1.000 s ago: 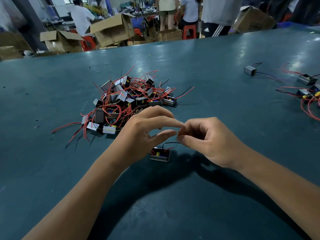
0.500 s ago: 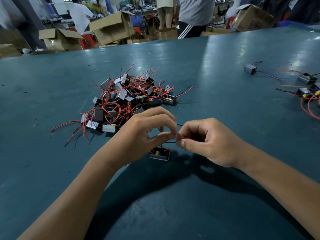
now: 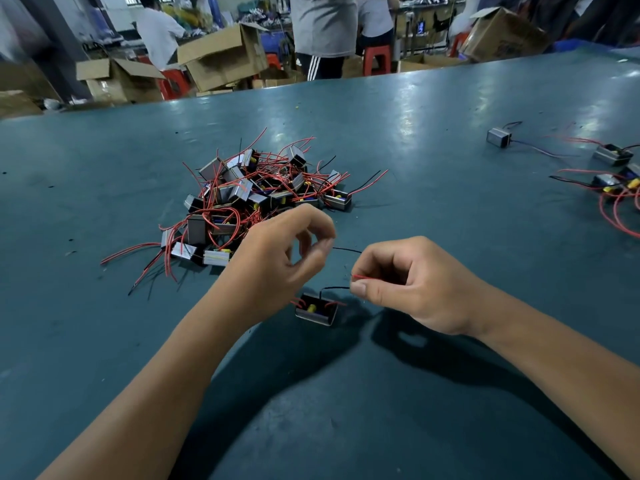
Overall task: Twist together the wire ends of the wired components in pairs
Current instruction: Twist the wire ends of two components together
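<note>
A small grey box-shaped component (image 3: 317,310) with a yellow part inside lies on the teal table (image 3: 398,393) between my hands. Thin red and black wires rise from it. My left hand (image 3: 277,261) is above and left of it, thumb and fingertips curled together at the end of a black wire (image 3: 346,250). My right hand (image 3: 405,282) pinches a red wire (image 3: 363,277) between thumb and forefinger, with the black wire running behind its knuckles. The two hands are a short gap apart.
A heap of like components with tangled red and black wires (image 3: 256,202) lies behind my left hand. Several more components (image 3: 611,174) lie at the table's right edge, one (image 3: 498,137) alone farther back. Cardboard boxes (image 3: 221,60) and standing people are beyond the table.
My hands were touching fingertip to fingertip a second ago. They have drawn apart, the left hand moving up and left, and a black wire now spans the gap.
</note>
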{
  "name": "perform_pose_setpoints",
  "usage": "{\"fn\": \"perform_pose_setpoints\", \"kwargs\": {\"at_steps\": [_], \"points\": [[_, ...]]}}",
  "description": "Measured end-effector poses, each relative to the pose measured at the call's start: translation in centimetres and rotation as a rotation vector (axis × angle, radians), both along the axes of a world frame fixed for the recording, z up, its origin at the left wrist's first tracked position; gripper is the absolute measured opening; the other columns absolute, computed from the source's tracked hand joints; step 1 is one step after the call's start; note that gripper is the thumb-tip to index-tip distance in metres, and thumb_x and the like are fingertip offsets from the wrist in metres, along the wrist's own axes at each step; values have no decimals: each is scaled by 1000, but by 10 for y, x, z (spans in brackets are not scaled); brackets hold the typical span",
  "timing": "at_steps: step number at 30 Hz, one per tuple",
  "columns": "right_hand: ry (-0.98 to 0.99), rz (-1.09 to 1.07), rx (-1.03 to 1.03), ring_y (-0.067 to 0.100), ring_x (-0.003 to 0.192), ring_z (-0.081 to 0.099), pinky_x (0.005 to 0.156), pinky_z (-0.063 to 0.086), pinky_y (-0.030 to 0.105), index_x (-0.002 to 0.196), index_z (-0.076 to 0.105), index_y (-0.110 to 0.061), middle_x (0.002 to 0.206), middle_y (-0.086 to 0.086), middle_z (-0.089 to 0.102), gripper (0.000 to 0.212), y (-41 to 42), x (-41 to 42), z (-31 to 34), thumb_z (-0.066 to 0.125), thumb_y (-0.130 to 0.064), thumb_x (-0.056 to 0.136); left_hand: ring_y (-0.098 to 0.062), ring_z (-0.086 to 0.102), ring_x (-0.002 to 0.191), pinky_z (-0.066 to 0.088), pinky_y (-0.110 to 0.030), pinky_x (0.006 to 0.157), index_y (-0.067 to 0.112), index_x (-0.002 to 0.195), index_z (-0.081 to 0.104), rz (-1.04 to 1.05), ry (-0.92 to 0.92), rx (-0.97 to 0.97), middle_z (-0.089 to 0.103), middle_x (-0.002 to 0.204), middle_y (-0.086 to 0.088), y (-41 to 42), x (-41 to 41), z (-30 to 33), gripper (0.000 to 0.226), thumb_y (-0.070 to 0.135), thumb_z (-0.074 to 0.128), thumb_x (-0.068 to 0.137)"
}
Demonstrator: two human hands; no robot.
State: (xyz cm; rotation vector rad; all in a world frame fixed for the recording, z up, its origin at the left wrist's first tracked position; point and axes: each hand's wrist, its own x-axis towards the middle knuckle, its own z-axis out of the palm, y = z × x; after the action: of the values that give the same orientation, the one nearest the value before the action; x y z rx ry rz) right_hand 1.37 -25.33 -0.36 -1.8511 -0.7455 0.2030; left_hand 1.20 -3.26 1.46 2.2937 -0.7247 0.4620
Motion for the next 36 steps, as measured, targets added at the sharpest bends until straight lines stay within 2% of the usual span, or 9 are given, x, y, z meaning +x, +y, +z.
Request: {"fn": "perform_pose_setpoints", "kwargs": {"at_steps": [3,8,11,14,20,25,29,34,36], "points": [[-16,-8,-17,11,55,39,52,34,25,79,66,-20,61,12,50,11,0,0,0,68,-29,85,-36,56,67,46,-42,58,26,91,69,-78,275,-77,66,82,5,-1,-2,2,15,36,58,94],[-13,-25,-13,6,53,38,50,32,19,79,66,-23,57,-9,46,8,0,0,0,68,-28,85,-42,47,61,39,-53,56,23,86,73,-146,370,-103,62,73,-12,-5,-5,6,29,47,57,92],[-11,-18,-9,6,53,39,51,33,19,78,68,-25,57,-10,48,11,0,0,0,70,-21,87,-37,45,58,36,-45,53,22,83,73,-151,376,-124,60,65,-3,-5,-6,7,35,52,58,90],[-22,-17,-21,4,53,38,51,32,16,77,67,-25,56,-13,47,10,1,0,1,69,-22,86,-4,38,50,31,-19,50,22,81,72,-138,347,-126,57,62,15,-6,-6,6,20,39,67,90],[-42,-22,-36,2,51,38,50,32,14,74,64,-23,54,-13,47,12,2,-1,1,68,-24,86,-1,35,48,29,-12,49,15,77,64,-79,385,-144,49,57,16,-10,-6,2,20,21,66,95],[-71,-34,-48,1,49,40,50,34,12,76,64,-23,53,-14,50,13,1,-1,2,68,-22,88,-18,36,60,30,-34,55,8,74,60,-52,597,-273,47,64,-4,-15,-7,1,25,15,59,98],[-63,-31,-39,1,48,40,50,33,12,75,64,-23,52,-15,49,14,1,-1,2,68,-20,88,-10,42,58,37,-18,57,12,76,60,-121,660,-315,53,65,4,-14,-7,4,24,11,56,99],[-25,-28,-21,5,52,38,50,32,17,74,64,-21,56,-10,46,12,1,-1,3,68,-23,85,-13,45,67,37,-32,66,12,86,62,-239,609,-284,55,72,4,-6,-5,4,12,22,58,93],[-19,-16,-12,5,52,37,50,32,17,73,64,-23,56,-10,46,12,1,-2,4,68,-22,85,-15,45,71,39,-29,67,12,91,63,-297,629,-306,56,77,5,-3,-5,3,9,20,59,94]]}}
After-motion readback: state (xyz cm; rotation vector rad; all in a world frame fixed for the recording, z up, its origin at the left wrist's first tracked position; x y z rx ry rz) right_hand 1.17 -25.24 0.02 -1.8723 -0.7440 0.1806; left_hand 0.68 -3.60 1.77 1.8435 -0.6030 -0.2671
